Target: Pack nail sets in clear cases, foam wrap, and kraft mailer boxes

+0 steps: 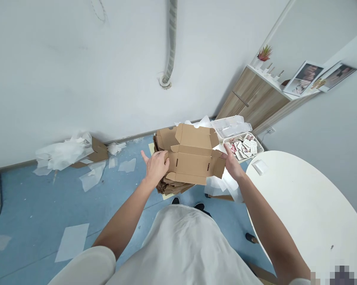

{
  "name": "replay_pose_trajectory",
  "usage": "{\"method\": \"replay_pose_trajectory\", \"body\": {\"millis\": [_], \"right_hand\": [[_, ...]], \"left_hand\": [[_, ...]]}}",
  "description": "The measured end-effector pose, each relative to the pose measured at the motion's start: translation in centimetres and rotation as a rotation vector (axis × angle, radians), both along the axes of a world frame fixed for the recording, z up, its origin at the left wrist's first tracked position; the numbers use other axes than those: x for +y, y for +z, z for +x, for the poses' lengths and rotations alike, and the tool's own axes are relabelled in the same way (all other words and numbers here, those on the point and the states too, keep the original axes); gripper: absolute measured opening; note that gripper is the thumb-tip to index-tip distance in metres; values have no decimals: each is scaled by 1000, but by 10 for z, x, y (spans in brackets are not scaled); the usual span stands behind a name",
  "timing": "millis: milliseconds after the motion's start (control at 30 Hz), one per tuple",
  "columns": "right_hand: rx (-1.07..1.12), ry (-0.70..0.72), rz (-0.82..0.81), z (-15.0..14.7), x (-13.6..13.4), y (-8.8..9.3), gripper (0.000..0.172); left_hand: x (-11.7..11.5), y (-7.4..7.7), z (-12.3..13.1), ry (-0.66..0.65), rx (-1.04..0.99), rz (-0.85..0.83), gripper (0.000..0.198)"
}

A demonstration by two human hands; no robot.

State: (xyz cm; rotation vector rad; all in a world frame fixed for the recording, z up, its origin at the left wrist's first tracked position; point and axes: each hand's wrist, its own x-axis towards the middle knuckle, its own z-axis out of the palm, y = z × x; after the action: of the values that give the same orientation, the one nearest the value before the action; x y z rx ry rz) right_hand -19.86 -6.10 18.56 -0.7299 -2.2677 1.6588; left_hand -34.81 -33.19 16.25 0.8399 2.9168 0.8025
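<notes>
At near right, a round white bench [300,209] carries a small packet [259,167]. Ahead, the left hand [157,165] pinches the left edge of an unfolded cardboard box [191,164]; the right hand [233,164] pinches its right-hand flap. The box is positioned between both hands, above a stack of flattened cardboard [174,187]. Beyond, at right, a white basket [260,149] contains printed cards [246,147]. Farther back stands a wood-grain cabinet [255,99].

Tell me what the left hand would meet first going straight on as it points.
The unfolded cardboard box, whose left end the left hand already touches; past it, the cardboard pile probably comes next, though depth is unclear.
</notes>
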Motion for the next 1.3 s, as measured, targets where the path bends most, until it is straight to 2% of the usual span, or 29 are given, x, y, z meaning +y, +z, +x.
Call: {"method": "replay_pose_trajectory", "body": {"millis": [67, 167, 267, 367, 433, 533, 600, 700, 833, 967, 1100, 1300], "right_hand": [[0, 70, -92, -17, 6, 7, 66], [-79, 114, -60, -33, 9, 9, 48], [-107, 0, -50, -36, 11, -1, 43], [-11, -92, -101, -28, 18, -14, 39], [50, -136, -127, -17, 27, -20, 36], [123, -209, -156, 8, 42, -19, 35], [175, -264, -174, 30, 53, -14, 35], [236, -358, -191, 72, 69, -5, 34], [267, -532, -187, 145, 96, -4, 33], [291, -714, -252, 229, 118, -21, 34], [238, -919, -296, 309, 130, -43, 29], [97, -1141, -392, 404, 150, -70, 22]], "left_hand": [[1, -1, 1, -23, 12, -2, 32], [3, -1, 4, -88, 10, 30, 35], [6, 1, 8, -132, 35, 103, 56], [10, 5, 17, -191, 159, 154, 84], [13, 7, 26, -343, 237, 143, 90], [26, 7, 45, -617, 315, 59, 71], [41, 6, 60, -718, 355, -8, 53], [73, 4, 88, -825, 389, -57, 43], [126, -2, 138, -914, 442, -2, 28], [183, -17, 195, -1016, 450, 65, 22], [236, -38, 252, -1165, 394, 29, 25], [289, -62, 316, -1358, 385, -95, 26]]}}
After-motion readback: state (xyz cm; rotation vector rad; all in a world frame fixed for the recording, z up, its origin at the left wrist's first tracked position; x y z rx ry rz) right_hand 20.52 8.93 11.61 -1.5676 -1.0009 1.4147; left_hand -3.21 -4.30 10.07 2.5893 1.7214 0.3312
